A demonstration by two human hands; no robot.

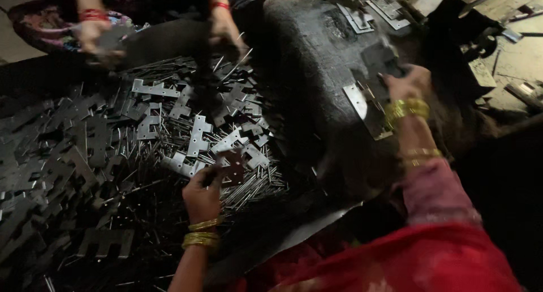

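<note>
Steel hinge leaves (195,134), flat and notched along one edge, lie heaped with thin metal pins (249,187) on a dark surface (34,77) seen from above. Left hand (206,191), wearing gold bangles (201,235) at the wrist, reaches into the near edge of the heap; its fingers are pinched on a small dark hinge leaf (233,163) just above the loose pins. Right hand (408,84), also with gold bangles at the wrist, is raised over a large dark rounded block (305,71) to the right of the heap; its fingers are closed on a dark hinge part (380,60), though the exact grip is blurred. Directly below that hand a bright hinge plate (362,105) lies against the face of the block. More flat plates (376,9) rest on top of the block at the upper edge of the view. A red sleeve (430,258) fills the lower right corner. Across the heap, at the top left, another person's two hands (226,31), with red bangles (90,13) at the wrists, work among the same parts; what they hold cannot be made out in the dim light.
</note>
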